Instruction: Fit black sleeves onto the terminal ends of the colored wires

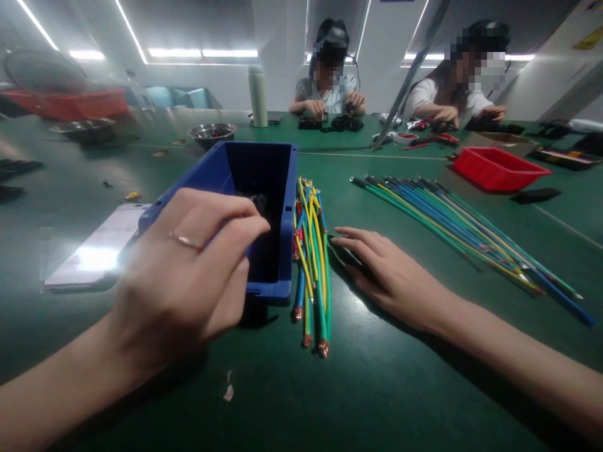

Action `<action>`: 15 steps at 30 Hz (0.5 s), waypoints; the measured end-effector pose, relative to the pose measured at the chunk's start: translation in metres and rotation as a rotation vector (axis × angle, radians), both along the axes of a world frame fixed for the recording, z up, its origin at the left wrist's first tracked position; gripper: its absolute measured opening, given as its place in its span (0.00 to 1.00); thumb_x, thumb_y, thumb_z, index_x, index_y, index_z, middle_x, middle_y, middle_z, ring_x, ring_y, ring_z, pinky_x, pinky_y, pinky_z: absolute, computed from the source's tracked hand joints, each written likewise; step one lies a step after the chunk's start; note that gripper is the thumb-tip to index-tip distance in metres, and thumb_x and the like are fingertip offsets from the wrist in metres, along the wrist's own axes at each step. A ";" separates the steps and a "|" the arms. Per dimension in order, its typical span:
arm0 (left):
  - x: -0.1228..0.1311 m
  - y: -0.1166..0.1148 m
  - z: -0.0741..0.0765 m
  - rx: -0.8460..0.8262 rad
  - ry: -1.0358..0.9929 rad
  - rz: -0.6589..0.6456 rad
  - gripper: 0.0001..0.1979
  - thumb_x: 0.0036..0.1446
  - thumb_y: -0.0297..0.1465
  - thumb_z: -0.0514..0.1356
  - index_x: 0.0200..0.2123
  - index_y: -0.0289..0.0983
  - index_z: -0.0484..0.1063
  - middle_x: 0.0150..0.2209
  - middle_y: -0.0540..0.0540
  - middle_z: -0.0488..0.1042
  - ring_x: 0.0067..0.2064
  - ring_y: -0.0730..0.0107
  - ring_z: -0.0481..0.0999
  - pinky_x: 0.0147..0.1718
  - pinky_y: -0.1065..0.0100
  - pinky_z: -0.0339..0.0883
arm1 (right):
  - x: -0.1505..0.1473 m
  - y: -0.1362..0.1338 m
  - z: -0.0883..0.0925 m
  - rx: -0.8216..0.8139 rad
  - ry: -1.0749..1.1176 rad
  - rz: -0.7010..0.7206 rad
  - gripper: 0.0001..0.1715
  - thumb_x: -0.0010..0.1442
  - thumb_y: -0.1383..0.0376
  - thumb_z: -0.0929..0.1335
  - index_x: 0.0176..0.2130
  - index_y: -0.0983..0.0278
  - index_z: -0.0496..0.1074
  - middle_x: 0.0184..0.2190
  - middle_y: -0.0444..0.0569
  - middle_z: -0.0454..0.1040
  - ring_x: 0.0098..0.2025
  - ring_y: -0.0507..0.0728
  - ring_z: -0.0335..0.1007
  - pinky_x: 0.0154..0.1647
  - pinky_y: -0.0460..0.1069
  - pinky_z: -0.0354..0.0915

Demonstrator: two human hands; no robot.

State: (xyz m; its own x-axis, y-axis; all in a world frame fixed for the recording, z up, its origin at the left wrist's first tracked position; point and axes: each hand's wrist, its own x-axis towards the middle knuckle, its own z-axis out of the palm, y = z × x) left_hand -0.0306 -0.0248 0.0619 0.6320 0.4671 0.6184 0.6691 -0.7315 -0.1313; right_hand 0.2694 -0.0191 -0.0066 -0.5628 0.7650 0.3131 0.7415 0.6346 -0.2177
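My left hand (188,270), with a ring on one finger, is raised in front of the blue bin (293,220); its fingers are curled together, and anything between them is hidden. Dark small parts (257,199) lie inside the bin. Right of the bin is a bundle of yellow, green and blue wires (316,251) with bare copper ends toward me. My right hand (391,270) hovers or rests just right of this bundle, fingers apart and holding nothing. Farther right, a second fan of longer wires (452,226) lies on the green table (377,389).
A phone (101,248) lies left of the bin. Behind stand a metal bowl (213,133) and a pale bottle (257,97). A red tray (499,169) is at the right. Two people work across the table, and a slanted metal pole (409,81) rises between them.
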 end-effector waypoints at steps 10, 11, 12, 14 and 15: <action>-0.002 0.035 -0.027 -0.340 0.170 0.076 0.20 0.63 0.22 0.45 0.53 0.27 0.69 0.58 0.32 0.67 0.64 0.49 0.63 0.61 0.44 0.65 | -0.019 0.014 0.000 0.021 -0.040 0.015 0.36 0.64 0.67 0.61 0.69 0.64 0.50 0.70 0.58 0.54 0.68 0.66 0.53 0.65 0.67 0.59; -0.006 0.038 -0.031 -0.338 0.202 0.078 0.20 0.64 0.23 0.44 0.54 0.25 0.69 0.58 0.31 0.68 0.65 0.48 0.63 0.60 0.44 0.65 | -0.019 0.014 0.000 0.027 -0.063 0.021 0.36 0.65 0.68 0.61 0.69 0.65 0.50 0.71 0.57 0.53 0.70 0.66 0.51 0.66 0.67 0.57; -0.010 0.041 -0.035 -0.328 0.242 0.072 0.21 0.66 0.25 0.44 0.54 0.24 0.68 0.58 0.30 0.68 0.66 0.46 0.62 0.60 0.43 0.65 | -0.018 0.014 0.000 0.034 -0.083 0.024 0.36 0.65 0.68 0.60 0.69 0.66 0.51 0.71 0.56 0.53 0.70 0.66 0.49 0.66 0.67 0.56; -0.019 0.046 -0.042 -0.325 0.308 0.049 0.19 0.66 0.26 0.46 0.53 0.25 0.70 0.59 0.31 0.68 0.66 0.47 0.63 0.62 0.45 0.64 | -0.017 0.013 -0.001 0.041 -0.092 0.031 0.33 0.65 0.69 0.60 0.67 0.67 0.55 0.69 0.56 0.56 0.70 0.66 0.51 0.66 0.66 0.57; -0.022 0.047 -0.045 -0.327 0.345 0.031 0.18 0.65 0.26 0.47 0.50 0.26 0.71 0.58 0.32 0.70 0.66 0.47 0.62 0.63 0.46 0.62 | -0.017 0.013 -0.001 0.041 -0.081 0.035 0.31 0.65 0.69 0.60 0.66 0.67 0.57 0.68 0.56 0.59 0.68 0.65 0.54 0.65 0.65 0.59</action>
